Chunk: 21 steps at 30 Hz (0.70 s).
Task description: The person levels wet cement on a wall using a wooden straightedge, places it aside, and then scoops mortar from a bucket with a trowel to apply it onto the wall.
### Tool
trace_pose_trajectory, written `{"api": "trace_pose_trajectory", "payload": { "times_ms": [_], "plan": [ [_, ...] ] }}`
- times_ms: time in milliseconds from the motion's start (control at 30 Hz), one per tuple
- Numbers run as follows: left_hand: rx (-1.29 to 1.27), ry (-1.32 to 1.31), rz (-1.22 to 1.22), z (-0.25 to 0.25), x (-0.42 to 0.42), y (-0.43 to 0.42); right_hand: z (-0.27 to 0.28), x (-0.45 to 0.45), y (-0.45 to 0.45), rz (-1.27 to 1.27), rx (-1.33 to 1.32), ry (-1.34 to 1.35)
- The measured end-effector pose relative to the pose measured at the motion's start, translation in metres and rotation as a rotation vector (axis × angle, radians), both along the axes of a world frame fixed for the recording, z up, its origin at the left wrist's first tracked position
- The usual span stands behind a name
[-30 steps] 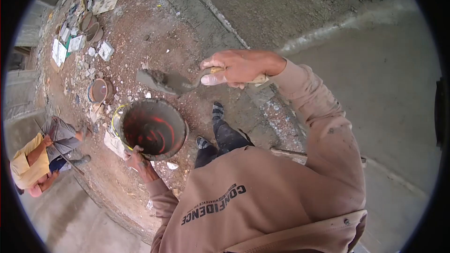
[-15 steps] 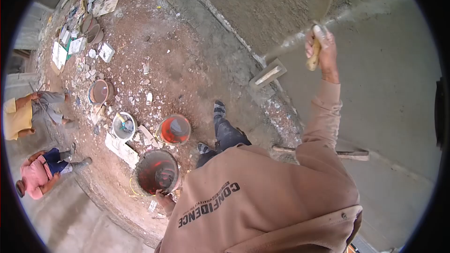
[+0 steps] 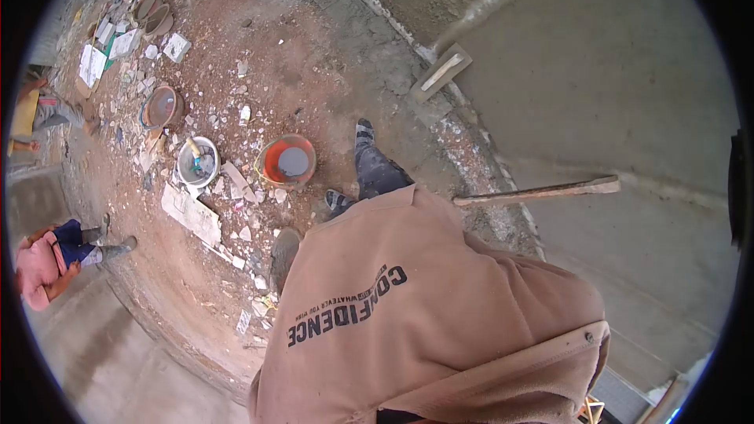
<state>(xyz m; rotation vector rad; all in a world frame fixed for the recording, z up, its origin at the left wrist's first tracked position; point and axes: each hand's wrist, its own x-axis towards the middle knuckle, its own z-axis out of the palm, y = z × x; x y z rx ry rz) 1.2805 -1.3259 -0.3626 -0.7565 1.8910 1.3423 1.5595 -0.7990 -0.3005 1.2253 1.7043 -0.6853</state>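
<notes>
Neither of my hands shows; my brown hooded top (image 3: 408, 298) fills the lower middle and hides both arms below the shoulders. Beside its left edge, a grey, mortar-coated curved shape (image 3: 284, 257), perhaps the side of a bucket, is mostly covered by my body. A plastering float (image 3: 441, 73) with a pale handle lies at the border of the grey mortar surface. Near my right side, a long wooden strip (image 3: 542, 191) extends over that surface. An orange bucket (image 3: 286, 162) holding greyish liquid stands left of my feet.
A white bucket (image 3: 198, 162) with a yellow-handled tool and a brown bucket (image 3: 162, 107) stand farther left on rubble-strewn ground. Broken boards (image 3: 192, 213) and tile pieces lie about. Two people are at the far left, one in a pink shirt (image 3: 39, 271).
My right hand with its wooden-handled tool has left the view. My left hand, earlier at the large mortar bucket's rim, is now hidden, and that bucket is mostly out of sight.
</notes>
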Motion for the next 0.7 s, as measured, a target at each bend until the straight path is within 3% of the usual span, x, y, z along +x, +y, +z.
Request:
{"api": "trace_pose_trajectory", "payload": {
  "times_ms": [200, 233, 300, 333, 433, 467, 500, 567, 633, 667, 700],
  "plan": [
    [0.045, 0.021, 0.052, -0.059, 0.070, -0.064, 0.028, 0.020, 0.022, 0.007, 0.046, 0.105],
    [-0.043, 0.048, 0.038, -0.068, 0.087, -0.077, 0.031, 0.005, 0.030, 0.010, 0.036, 0.145],
    [-0.553, 0.077, -0.139, -0.065, 0.078, -0.088, 0.040, -0.039, 0.044, -0.023, 0.014, 0.239],
    [-0.628, 0.075, -0.128, -0.059, 0.070, -0.093, 0.046, -0.057, 0.050, -0.039, 0.004, 0.272],
    [-0.565, 0.197, 0.011, -0.049, 0.041, -0.131, 0.083, -0.128, 0.044, -0.070, -0.011, 0.354],
    [-0.642, 0.248, 0.036, 0.000, 0.025, -0.122, 0.083, -0.145, 0.042, -0.047, 0.044, 0.386],
    [-0.580, 0.372, 0.059, -0.052, 0.023, -0.166, 0.086, -0.153, 0.047, -0.038, 0.100, 0.409],
    [-0.364, 0.683, 0.329, -0.025, -0.001, -0.175, 0.047, -0.143, 0.073, 0.035, 0.335, 0.468],
    [-0.230, 0.568, 0.526, 0.009, -0.012, -0.179, 0.055, -0.140, 0.060, 0.114, 0.497, 0.462],
    [-0.169, 0.514, 0.630, 0.030, -0.018, -0.180, 0.063, -0.137, 0.055, -0.015, 0.372, 0.389],
    [-0.424, 0.562, 0.417, 0.035, -0.008, -0.178, 0.073, -0.139, 0.048, -0.132, 0.234, 0.335]
  ]
}}
